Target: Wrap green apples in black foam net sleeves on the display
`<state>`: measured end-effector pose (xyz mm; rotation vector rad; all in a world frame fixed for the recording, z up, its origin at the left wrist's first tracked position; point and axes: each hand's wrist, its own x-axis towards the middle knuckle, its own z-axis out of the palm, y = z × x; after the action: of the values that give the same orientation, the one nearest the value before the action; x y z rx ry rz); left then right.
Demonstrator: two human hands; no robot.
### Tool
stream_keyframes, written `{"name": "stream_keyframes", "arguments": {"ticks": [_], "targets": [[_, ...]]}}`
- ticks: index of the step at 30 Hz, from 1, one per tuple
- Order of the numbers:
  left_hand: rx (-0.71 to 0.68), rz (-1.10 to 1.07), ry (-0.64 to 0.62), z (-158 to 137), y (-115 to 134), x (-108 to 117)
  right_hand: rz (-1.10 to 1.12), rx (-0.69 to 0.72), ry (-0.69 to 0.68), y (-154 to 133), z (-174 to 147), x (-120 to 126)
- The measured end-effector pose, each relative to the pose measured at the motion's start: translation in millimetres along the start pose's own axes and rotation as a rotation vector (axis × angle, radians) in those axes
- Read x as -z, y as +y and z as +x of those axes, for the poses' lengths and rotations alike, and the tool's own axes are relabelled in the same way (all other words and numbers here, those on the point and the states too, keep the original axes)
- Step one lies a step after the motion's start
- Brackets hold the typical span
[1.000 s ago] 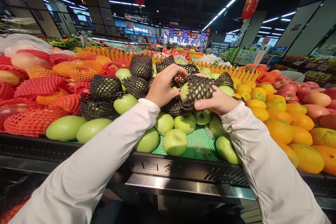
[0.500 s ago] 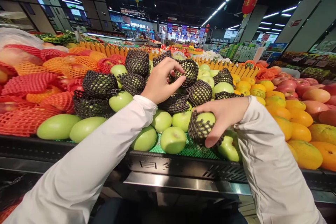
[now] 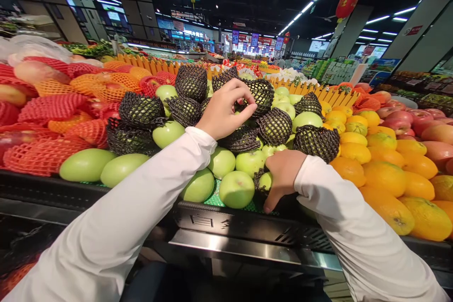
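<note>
The right hand (image 3: 285,172) is closed around a green fruit (image 3: 266,181) in black netting, low and just behind the front wall of the black tray (image 3: 244,229). The fingers hide much of the fruit, so whether it rests on the tray's floor cannot be told. The left hand (image 3: 226,108) is loosely curled above the middle of the tray, thumb and index finger apart, with nothing seen between them.

The likeliest trouble is a roll: let go while unsupported, the netted fruit could drop against the tray's front wall and bruise. Its net might also snag on the fingers and drag the fruit out of place. A nudge sideways could shift the bare green fruit (image 3: 236,189) nearest the tray's front wall, and a dip of the left hand could topple the netted fruit (image 3: 260,96) heaped toward the tray's back.

The tray holds green fruits, some bare and some in black nets, over a green mat (image 3: 214,198) showing behind its front wall. Orange fruits (image 3: 384,177) are piled to the tray's right; fruits in red nets (image 3: 53,108) are heaped to its left. A yellow fence (image 3: 323,94) stands behind the tray.
</note>
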<state>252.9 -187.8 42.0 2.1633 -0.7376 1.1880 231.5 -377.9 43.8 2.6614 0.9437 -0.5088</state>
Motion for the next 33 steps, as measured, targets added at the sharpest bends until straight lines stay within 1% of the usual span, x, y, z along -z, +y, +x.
{"name": "stream_keyframes", "arguments": {"ticks": [3, 5, 7, 8, 9, 10, 11, 12, 13, 14, 15, 16, 17, 18, 19, 20, 22, 23, 24, 25, 26, 29, 31, 33], "targets": [[0.012, 0.008, -0.012, 1, 1, 1, -0.025, 0.075, -0.019, 2, -3, 3], [0.027, 0.008, -0.056, 1, 1, 2, 0.000, 0.089, -0.010, 5, -5, 5], [0.047, 0.007, -0.155, 2, 1, 1, 0.048, 0.090, 0.005, 11, -6, 7], [0.063, 0.007, -0.224, 1, 1, 1, 0.079, 0.084, 0.031, 14, -6, 9], [0.081, 0.010, -0.298, 1, 1, 1, 0.115, 0.082, 0.085, 18, -7, 11], [0.100, 0.016, -0.369, 1, 1, 1, 0.160, 0.091, 0.183, 22, -7, 13], [0.117, 0.024, -0.432, 1, 2, 0, 0.226, 0.115, 0.337, 26, -6, 15], [0.130, 0.030, -0.477, 1, 2, 0, 0.313, 0.145, 0.543, 30, -5, 17], [0.137, 0.034, -0.506, 1, 2, 1, 0.417, 0.176, 0.779, 34, -2, 19], [0.141, 0.035, -0.517, 1, 2, 1, 0.528, 0.203, 1.015, 36, 1, 20], [0.144, 0.033, -0.518, 1, 2, 1, 0.628, 0.216, 1.220, 38, 5, 20], [0.150, 0.030, -0.518, 1, 2, 2, 0.711, 0.213, 1.365, 40, 9, 20], [0.156, 0.026, -0.521, 1, 0, 2, 0.772, 0.204, 1.438, 40, 14, 19], [0.164, 0.022, -0.528, 1, -1, 1, 0.811, 0.202, 1.433, 40, 20, 17], [0.170, 0.023, -0.534, 1, -3, 0, 0.828, 0.217, 1.360, 39, 25, 15], [0.169, 0.032, -0.539, 0, -4, -2, 0.821, 0.246, 1.239, 38, 29, 14], [0.137, 0.091, -0.552, -3, -7, -8, 0.738, 0.322, 0.938, 35, 36, 10], [0.114, 0.138, -0.554, -5, -7, -12, 0.684, 0.350, 0.815, 34, 38, 9], [0.095, 0.188, -0.553, -7, -8, -16, 0.647, 0.364, 0.733, 33, 40, 8], [0.082, 0.232, -0.550, -9, -8, -20, 0.641, 0.369, 0.694, 33, 41, 7], [0.077, 0.267, -0.548, -11, -8, -24, 0.663, 0.373, 0.684, 33, 42, 7], [0.086, 0.331, -0.571, -13, -7, -30, 0.784, 0.417, 0.726, 34, 44, 6], [0.116, 0.340, -0.628, -12, -6, -26, 0.833, 0.456, 0.739, 34, 45, 6], [0.161, 0.272, -0.665, -11, -2, -12, 0.860, 0.467, 0.726, 34, 46, 6]]}}
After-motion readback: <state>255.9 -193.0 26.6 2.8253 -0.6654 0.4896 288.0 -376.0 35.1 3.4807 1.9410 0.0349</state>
